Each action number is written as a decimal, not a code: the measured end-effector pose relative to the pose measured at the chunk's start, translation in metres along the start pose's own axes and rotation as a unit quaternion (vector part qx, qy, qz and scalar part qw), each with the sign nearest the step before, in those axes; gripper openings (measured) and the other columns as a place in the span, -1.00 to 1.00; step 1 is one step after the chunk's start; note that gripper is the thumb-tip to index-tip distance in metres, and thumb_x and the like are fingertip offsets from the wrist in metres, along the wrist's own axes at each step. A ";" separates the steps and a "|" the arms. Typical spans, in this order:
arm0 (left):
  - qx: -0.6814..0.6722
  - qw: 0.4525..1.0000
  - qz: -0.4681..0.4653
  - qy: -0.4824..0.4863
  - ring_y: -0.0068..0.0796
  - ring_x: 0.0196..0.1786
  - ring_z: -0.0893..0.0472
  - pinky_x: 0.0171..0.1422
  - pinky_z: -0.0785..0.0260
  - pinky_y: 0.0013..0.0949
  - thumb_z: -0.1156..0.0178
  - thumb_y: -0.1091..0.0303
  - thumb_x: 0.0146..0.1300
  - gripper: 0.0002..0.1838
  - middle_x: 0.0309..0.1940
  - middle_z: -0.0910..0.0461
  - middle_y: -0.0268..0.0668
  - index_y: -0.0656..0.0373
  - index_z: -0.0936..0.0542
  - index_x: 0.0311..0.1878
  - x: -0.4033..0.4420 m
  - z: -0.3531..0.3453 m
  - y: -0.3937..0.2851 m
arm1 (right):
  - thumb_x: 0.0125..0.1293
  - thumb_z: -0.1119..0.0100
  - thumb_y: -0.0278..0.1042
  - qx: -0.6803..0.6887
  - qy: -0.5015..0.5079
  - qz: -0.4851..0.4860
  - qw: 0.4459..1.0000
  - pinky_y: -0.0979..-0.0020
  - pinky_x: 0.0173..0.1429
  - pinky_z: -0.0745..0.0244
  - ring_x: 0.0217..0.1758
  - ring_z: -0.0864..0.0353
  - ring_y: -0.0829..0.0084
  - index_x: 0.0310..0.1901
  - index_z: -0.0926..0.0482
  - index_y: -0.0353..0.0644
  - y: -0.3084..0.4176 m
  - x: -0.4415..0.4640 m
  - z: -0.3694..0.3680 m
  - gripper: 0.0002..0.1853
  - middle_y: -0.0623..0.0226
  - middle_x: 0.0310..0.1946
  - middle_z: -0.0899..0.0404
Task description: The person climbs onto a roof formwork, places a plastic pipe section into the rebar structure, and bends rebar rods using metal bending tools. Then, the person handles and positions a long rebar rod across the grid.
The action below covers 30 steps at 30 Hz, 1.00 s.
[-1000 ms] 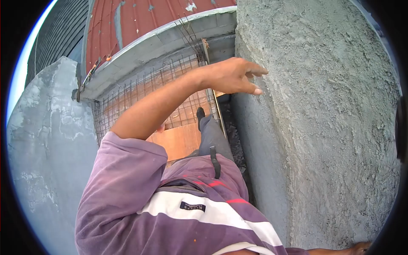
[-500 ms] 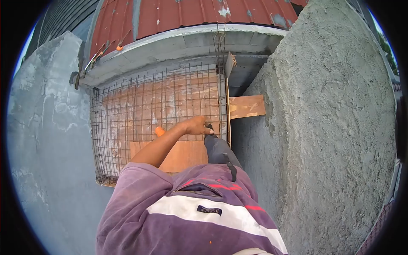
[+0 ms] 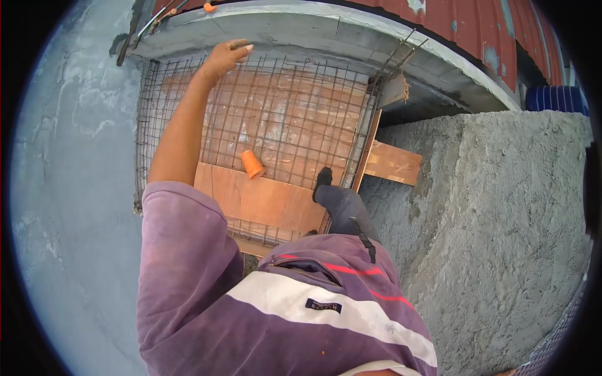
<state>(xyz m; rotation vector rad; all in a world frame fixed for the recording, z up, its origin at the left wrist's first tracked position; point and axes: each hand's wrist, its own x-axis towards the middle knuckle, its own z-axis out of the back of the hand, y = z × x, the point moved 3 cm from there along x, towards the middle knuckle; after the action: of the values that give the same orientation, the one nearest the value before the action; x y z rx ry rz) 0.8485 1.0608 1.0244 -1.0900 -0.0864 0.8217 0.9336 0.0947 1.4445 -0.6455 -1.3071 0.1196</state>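
Observation:
My left hand [image 3: 227, 59] is stretched out over the far part of a rebar mesh [image 3: 282, 78], near the concrete block wall behind it. Its fingers point right, partly bent, with gaps between them, and I see nothing held in them. Below the hand, an orange spool [image 3: 253, 164] that looks like string lies on the mesh, at the edge of a plywood sheet [image 3: 263, 197]. My foot in a dark sock [image 3: 323, 182] rests at the sheet's right end. My right hand is out of view.
A low block wall [image 3: 301, 28] runs along the back, with a small orange object [image 3: 210, 7] and long-handled tools [image 3: 150, 24] at its left. Upright rebar [image 3: 401, 53] sticks up at the corner. A rough cement wall [image 3: 489, 207] stands right, beside a jutting board [image 3: 394, 163].
My left hand has moved from near my knee forward and left to the far side of the mesh. The view has turned, and the orange spool shows fully.

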 end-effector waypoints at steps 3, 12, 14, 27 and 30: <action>0.017 0.996 0.082 -0.004 -0.25 0.11 -0.68 0.23 -0.51 -0.24 -0.37 -0.07 0.36 -0.19 0.20 -0.68 -0.04 0.35 -0.48 0.46 0.000 0.044 0.057 | 0.49 -0.13 0.16 0.013 0.011 -0.002 1.000 -0.05 -0.09 -0.34 -0.18 -0.50 0.00 -0.23 -0.53 -0.20 0.026 0.008 -0.022 -0.52 -0.07 -0.25 -0.51; 0.062 0.979 0.187 0.045 -0.30 0.08 -0.67 0.22 -0.51 -0.23 -0.38 0.07 0.37 -0.26 0.19 -0.68 -0.01 0.38 -0.47 0.46 -0.016 0.024 0.150 | 0.47 -0.17 0.13 -0.007 0.026 0.000 1.000 -0.04 -0.02 -0.33 -0.11 -0.47 -0.03 -0.17 -0.52 -0.21 0.042 0.026 -0.057 -0.54 -0.10 -0.18 -0.49; 0.054 0.981 0.172 0.069 -0.27 0.14 -0.67 0.28 -0.49 -0.21 -0.37 0.09 0.37 -0.26 0.22 -0.66 0.04 0.38 -0.46 0.47 -0.008 -0.010 0.146 | 0.46 -0.17 0.12 -0.022 0.029 0.007 0.999 -0.04 0.00 -0.33 -0.10 -0.47 -0.03 -0.15 -0.52 -0.22 0.036 0.032 -0.056 -0.54 -0.10 -0.17 -0.48; 0.120 0.952 0.055 0.276 -0.04 0.41 -0.57 0.52 -0.36 -0.15 -0.31 0.11 0.41 -0.29 0.35 -0.58 0.12 0.39 -0.43 0.48 0.037 -0.191 0.051 | 0.43 -0.22 0.08 -0.073 0.061 0.013 0.995 -0.04 0.09 -0.31 0.01 -0.43 -0.07 -0.06 -0.51 -0.23 -0.011 0.031 -0.055 -0.55 -0.14 -0.07 -0.46; 0.112 0.953 0.039 0.279 -0.02 0.40 -0.57 0.51 -0.38 -0.14 -0.30 0.11 0.42 -0.28 0.35 -0.57 0.14 0.40 -0.42 0.48 0.056 -0.193 0.025 | 0.42 -0.23 0.07 -0.084 0.072 0.009 0.994 -0.04 0.11 -0.31 0.03 -0.42 -0.08 -0.04 -0.51 -0.24 -0.021 0.024 -0.050 -0.54 -0.15 -0.04 -0.45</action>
<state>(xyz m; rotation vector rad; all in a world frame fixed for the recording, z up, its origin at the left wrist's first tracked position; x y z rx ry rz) 0.9599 0.9565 0.8913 -1.0768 0.5162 0.5506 0.9809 0.0690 1.4698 -0.7956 -1.1809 -0.0225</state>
